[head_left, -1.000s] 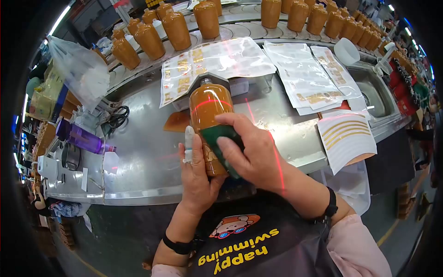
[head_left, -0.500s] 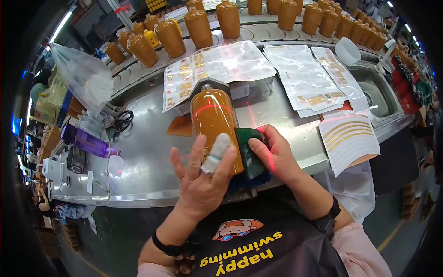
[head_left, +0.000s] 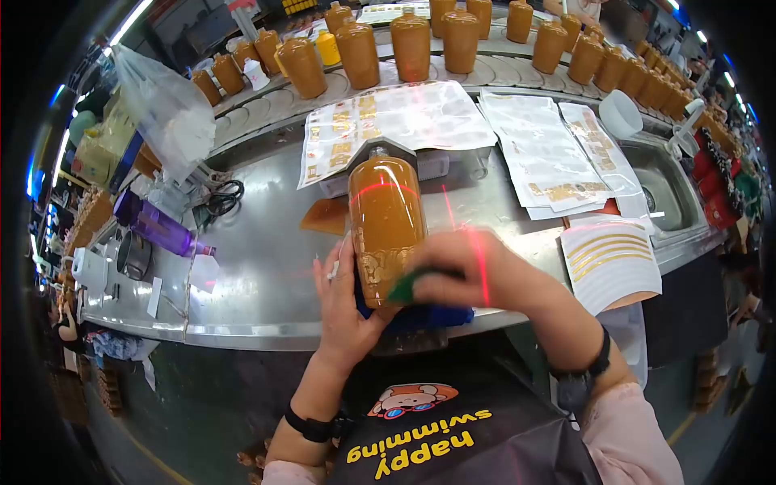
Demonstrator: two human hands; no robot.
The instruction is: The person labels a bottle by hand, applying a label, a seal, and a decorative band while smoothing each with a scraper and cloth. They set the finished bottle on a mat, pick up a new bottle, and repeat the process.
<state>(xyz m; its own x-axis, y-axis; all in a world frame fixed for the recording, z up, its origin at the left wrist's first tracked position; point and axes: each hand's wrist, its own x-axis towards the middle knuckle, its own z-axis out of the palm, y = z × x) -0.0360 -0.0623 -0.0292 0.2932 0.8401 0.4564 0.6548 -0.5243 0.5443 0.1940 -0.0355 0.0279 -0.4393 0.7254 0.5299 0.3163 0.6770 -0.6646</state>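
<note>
A glossy brown bottle lies on its back on the metal bench, neck away from me and seated in a grey notched holder. My left hand cups its left side near the base, a white wrapping on one finger. Over the lower right of the bottle is my right hand, blurred by motion. It grips a green scraper, which lies against the bottle's lower front and is partly covered by my fingers. Raised or clear markings show on the bottle near the scraper. Blue cloth shows beneath the base.
Label sheets and a stack of curved gold-striped sheets lie to the right, near a sink. Brown bottles line the conveyor behind. A purple bottle and a dark cable are at left.
My left hand has gone from above the bottle's front to its left side. My right hand has brought the green scraper from the right side onto the bottle's lower front.
</note>
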